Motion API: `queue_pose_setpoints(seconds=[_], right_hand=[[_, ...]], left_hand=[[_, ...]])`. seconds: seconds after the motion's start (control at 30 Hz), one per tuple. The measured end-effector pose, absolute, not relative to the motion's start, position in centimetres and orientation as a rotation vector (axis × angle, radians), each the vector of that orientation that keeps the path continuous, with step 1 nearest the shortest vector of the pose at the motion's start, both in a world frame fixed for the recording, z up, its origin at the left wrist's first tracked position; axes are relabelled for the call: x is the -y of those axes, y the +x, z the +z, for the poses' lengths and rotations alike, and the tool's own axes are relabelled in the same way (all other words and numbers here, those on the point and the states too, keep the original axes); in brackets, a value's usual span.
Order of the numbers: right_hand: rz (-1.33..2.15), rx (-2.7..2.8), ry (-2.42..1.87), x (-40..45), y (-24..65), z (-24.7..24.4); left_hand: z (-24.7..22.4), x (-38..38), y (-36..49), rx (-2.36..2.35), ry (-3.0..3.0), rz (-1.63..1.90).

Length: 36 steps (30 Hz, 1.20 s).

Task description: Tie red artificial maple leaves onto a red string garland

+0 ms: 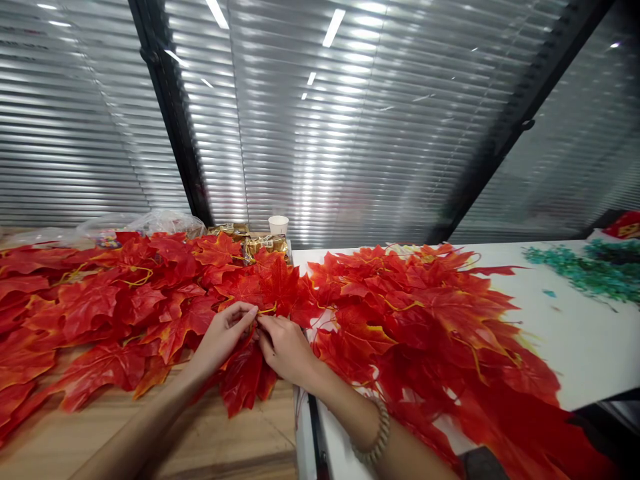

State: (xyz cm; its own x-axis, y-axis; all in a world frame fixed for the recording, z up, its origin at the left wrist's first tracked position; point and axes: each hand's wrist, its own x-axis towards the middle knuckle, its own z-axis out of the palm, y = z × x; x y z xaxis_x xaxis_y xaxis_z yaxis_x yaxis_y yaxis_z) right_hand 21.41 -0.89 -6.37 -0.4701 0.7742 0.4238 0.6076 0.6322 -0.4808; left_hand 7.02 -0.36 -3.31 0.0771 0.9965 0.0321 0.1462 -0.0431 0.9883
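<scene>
Red artificial maple leaves [95, 300] with yellow edges and thin yellow stems lie in a broad heap across a wooden table and a white one. Near the middle, my left hand [227, 333] pinches at a stem, thumb and fingertips together. My right hand [285, 347], with a beaded bracelet on its wrist, meets it there, its fingers closed at the same stem. A short yellow stem end [269, 309] sticks out by the fingertips. Just below both hands hangs a dark red leaf [245, 377]. What lies between the fingertips is partly hidden.
A white paper cup [278, 225] and gold-wrapped packets [265, 247] stand behind the leaves, with clear plastic bags [167, 222] to their left. Green artificial foliage [590, 267] lies on the white table [575, 340] at right. Blinds behind glass [340, 133] rise at the back.
</scene>
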Motion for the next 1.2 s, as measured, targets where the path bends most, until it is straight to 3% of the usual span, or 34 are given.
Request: queue_pose_setpoints(seconds=[1.2], right_hand=[[0.359,2.236,-1.039,1.02,21.54,-6.09]], left_hand=[[-2.97,0.33,7.12,-1.262,1.428,1.149]])
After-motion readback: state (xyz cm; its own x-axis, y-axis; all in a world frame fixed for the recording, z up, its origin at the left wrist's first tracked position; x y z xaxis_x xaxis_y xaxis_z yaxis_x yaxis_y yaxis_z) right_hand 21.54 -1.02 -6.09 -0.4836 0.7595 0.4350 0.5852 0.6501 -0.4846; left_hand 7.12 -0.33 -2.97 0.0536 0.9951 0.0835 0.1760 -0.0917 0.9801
